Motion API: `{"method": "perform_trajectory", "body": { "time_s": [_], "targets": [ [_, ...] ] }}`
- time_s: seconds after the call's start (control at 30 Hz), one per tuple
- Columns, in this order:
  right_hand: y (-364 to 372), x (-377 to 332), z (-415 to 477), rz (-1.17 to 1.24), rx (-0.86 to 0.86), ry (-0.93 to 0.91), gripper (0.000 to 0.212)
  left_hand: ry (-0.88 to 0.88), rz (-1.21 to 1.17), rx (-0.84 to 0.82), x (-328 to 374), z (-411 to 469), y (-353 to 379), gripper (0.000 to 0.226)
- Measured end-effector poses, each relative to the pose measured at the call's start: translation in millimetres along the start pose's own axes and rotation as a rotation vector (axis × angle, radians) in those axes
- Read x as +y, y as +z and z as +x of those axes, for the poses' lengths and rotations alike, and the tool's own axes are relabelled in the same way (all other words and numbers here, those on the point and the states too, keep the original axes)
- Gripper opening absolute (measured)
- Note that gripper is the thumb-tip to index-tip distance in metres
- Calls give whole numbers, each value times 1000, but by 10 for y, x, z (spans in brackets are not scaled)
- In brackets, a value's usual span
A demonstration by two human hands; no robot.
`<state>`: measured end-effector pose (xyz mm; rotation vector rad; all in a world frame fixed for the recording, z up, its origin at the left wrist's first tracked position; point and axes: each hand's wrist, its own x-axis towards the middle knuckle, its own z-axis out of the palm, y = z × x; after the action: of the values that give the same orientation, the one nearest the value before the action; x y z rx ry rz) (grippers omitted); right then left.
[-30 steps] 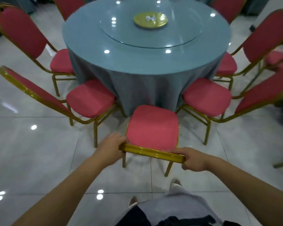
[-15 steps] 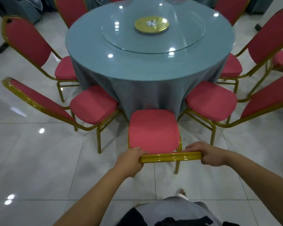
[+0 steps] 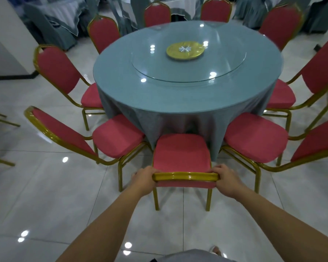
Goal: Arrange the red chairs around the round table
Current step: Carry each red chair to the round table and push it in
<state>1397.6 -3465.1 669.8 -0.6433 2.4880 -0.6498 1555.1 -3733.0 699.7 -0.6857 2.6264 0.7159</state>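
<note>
Gold rail (image 3: 185, 176) at six o'clock was clamped at its ends by the left hand (image 3: 143, 179) and right hand (image 3: 226, 181). Beyond, the red chair (image 3: 181, 152) reached the tablecloth (image 3: 178, 121). Even pushing toward twelve would likely keep it square to the tabletop (image 3: 159, 87).

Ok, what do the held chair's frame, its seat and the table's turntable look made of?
Chair frame: likely metal tube with glossy gold paint; bright highlights run along it. Seat: red fabric over padding, matte, no glare. Turntable: probably clear glass; the blue tablecloth shows through and light spots reflect sharply.
</note>
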Motion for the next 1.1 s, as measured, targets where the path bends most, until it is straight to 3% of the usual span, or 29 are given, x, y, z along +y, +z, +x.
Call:
{"method": "perform_trajectory", "body": {
  "time_s": [0.07, 0.23, 0.3, 0.4, 0.53, 0.7, 0.8, 0.97, 1.1],
  "targets": [
    [-15, -8, -7, 16, -11, -2, 39, -5, 1, 8, 9, 18, 18, 42],
    [-86, -47, -53, -3, -77, 14, 43, -57, 18, -99, 55, 33, -58, 11],
    [-129, -7, -83, 26, -117, 47, 53, -75, -55, -244, 173, 29, -192, 23],
    [-398, 116, -266, 286, -116, 63, 70, 20, -117, -310, 551, 0, -416, 75],
    [-891, 407, -559, 466, 152, 57, 69, 244, -200, -125, 1344, -8, -495, 80],
    [-1359, 869, -969, 654, 488, 196, 58, 427, -275, -77, 2503, 141, -101, 69],
    [-1354, 1139, -1223, 808, 675, 280, 53, 485, -396, -128, 3090, 142, 308, 59],
    [-1130, 1743, -1726, 882, 730, 409, 54, 599, -415, -183, 3782, 108, 983, 46],
    [-1205, 2264, -2104, 936, 911, 574, 54, 622, -356, -350, 4258, 84, 1426, 47]
  ]
}}
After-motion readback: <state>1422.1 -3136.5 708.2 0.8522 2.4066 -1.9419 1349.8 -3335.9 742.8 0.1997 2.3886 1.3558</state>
